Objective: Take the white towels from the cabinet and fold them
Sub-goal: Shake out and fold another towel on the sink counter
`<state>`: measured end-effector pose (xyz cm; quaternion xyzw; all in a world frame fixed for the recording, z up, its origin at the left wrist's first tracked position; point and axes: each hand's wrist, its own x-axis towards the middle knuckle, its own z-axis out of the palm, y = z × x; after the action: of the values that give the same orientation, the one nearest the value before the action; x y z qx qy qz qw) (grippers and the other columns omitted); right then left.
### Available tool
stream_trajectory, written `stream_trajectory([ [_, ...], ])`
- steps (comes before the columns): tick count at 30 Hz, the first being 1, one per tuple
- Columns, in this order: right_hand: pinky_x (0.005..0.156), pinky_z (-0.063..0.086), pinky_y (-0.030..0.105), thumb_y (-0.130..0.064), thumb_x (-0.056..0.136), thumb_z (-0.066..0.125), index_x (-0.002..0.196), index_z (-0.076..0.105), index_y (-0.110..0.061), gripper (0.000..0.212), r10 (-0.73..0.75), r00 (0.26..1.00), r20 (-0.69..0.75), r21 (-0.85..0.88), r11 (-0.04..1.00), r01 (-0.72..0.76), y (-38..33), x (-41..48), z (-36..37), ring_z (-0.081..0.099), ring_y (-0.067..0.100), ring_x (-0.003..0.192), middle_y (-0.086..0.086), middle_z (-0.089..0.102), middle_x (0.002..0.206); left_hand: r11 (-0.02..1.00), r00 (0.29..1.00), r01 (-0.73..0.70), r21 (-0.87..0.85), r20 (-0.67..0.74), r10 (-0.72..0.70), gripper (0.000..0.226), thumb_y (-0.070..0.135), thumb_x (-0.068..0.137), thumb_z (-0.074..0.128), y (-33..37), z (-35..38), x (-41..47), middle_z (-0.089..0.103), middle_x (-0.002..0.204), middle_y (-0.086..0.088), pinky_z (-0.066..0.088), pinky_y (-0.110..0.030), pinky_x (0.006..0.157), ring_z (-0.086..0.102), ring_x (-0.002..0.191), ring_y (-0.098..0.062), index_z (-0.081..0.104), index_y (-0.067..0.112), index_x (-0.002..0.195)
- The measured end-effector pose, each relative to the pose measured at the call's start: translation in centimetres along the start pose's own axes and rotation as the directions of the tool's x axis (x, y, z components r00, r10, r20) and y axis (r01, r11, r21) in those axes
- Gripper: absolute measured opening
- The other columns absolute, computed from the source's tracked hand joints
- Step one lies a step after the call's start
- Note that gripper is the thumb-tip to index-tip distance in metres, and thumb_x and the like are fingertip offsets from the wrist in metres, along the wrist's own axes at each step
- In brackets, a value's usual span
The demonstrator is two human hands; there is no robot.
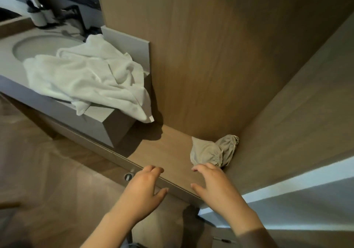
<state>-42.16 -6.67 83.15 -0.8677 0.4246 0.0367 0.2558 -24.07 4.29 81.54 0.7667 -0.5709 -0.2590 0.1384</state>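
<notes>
White towels (86, 79) lie in a crumpled, unfolded heap on the grey worktop (99, 113), up and to the left of the wooden shelf (162, 152) of the cabinet. One corner of the heap hangs over the worktop's end, above the left part of the shelf. The heap also spills partly over the rim of a round sink (38, 46), which is further left of the shelf. Beyond the sink stand pale cups (39, 19) at the back of the worktop.

On the shelf itself, in its right rear corner against the cabinet's side wall, sits a beige drawstring bag (212, 152), bunched up.

Both hands hover at the front edge of the shelf and grasp nothing. The left hand (141, 188) is over the edge, palm down, fingers loosely bent and thumb out to the side. The right hand (214, 186) reaches over the shelf with its fingers spread and relaxed; its fingertips are just beside the bag, and I cannot tell whether they touch it.

Below the shelf's front edge, just left of the left hand, a small round metal fitting (128, 176) shows. A wooden floor (47, 171) lies below.
</notes>
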Motion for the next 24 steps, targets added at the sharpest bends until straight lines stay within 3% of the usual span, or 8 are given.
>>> stream_trajectory([
  [8,0.096,0.042,0.022,-0.041,0.092,0.060,0.135,0.048,-0.035,0.045,-0.094,0.994,0.056,-0.041,0.995,0.096,-5.8,5.9,1.4,0.047,0.007,0.121,-0.014,0.051,0.130,0.993,0.991,0.103,-0.054,-0.085,-0.107,0.057,0.051,0.088,0.057,-6.2,-4.1,0.5,0.048,0.129,0.012,0.040,-0.014,0.093,0.049,0.115,-0.003,0.041,0.030,0.139],
  [17,0.095,0.041,0.021,-0.039,0.094,0.058,0.136,0.047,-0.034,0.044,-0.084,0.995,0.061,-0.037,0.996,0.087,-15.4,14.4,3.0,0.047,0.007,0.122,-0.013,0.049,0.135,0.992,0.986,0.102,-0.070,-0.122,-0.110,0.055,0.048,0.091,0.056,-15.9,-11.9,2.5,0.048,0.131,0.012,0.038,-0.013,0.094,0.047,0.118,-0.002,0.040,0.030,0.140],
  [24,0.096,0.042,0.022,-0.039,0.093,0.059,0.134,0.048,-0.033,0.043,-0.046,0.996,0.075,-0.011,0.999,0.047,-20.8,19.7,3.6,0.047,0.006,0.120,-0.011,0.049,0.133,0.996,0.987,0.080,-0.047,-0.139,-0.085,0.055,0.049,0.091,0.055,-22.0,-17.2,5.1,0.048,0.136,0.009,0.039,-0.021,0.102,0.046,0.124,-0.007,0.042,0.028,0.140],
])
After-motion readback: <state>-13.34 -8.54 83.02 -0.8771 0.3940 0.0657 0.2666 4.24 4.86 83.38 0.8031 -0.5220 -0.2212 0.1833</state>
